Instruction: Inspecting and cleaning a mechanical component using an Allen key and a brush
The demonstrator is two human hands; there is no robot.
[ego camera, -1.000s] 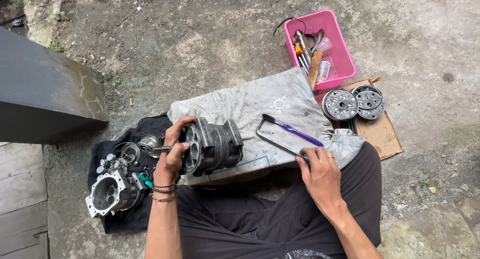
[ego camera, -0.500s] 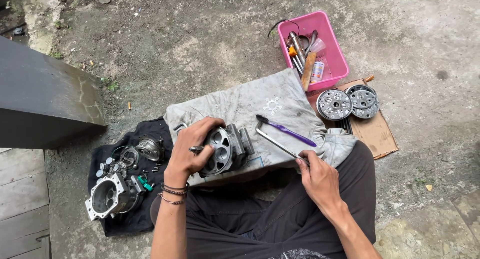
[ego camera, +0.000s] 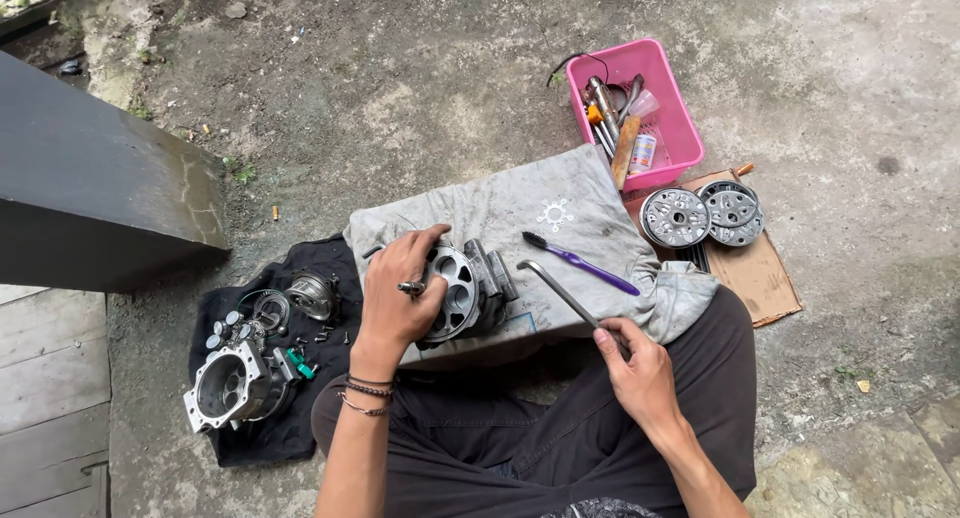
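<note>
My left hand (ego camera: 400,290) rests on a grey metal cylinder block (ego camera: 468,286) with round bores, which lies on a cloth-covered box (ego camera: 560,203); a small bolt sticks out between its fingers. My right hand (ego camera: 632,363) grips the lower end of a bent metal wrench (ego camera: 556,287) that lies across the cloth. A purple toothbrush (ego camera: 585,264) lies on the cloth just right of the block.
A pink tray (ego camera: 678,113) with tools stands at the back right. Two round metal discs (ego camera: 702,215) sit on cardboard (ego camera: 765,278). A black cloth (ego camera: 310,263) at the left holds a metal housing (ego camera: 232,385) and several small parts. A dark slab (ego camera: 90,188) rises at left.
My left hand has turned the cylinder block so its bored face points up and moved it onto the cloth. My right hand has stayed on the wrench handle.
</note>
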